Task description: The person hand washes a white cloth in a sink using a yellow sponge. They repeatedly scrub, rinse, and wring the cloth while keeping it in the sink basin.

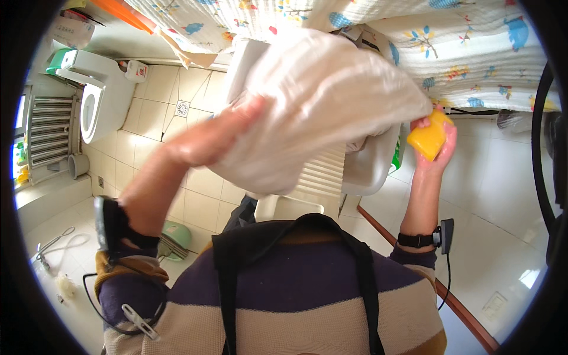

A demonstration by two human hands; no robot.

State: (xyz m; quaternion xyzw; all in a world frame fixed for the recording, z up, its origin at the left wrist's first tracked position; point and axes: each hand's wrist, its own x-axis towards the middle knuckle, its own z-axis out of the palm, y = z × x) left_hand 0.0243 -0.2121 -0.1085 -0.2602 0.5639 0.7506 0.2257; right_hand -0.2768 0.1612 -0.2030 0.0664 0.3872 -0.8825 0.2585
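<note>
White cloth (319, 106) up in the centre of the frame, bunched and lifted, gripped at its left edge by the left hand (213, 139). At right, the right hand (435, 142) clasps a yellow soap bar (427, 139), just beside the cloth's tip. Below the cloth, a white ribbed washboard (322, 174) and basin (373, 165). Patterned curtain (461, 47) upper right, toilet (97, 100) upper left.

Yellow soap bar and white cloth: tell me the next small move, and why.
Probably bring the yellow soap bar left onto the white cloth. The right hand grips the bar just beside the cloth's edge, while the left hand holds the cloth up over the white washboard basin.
</note>
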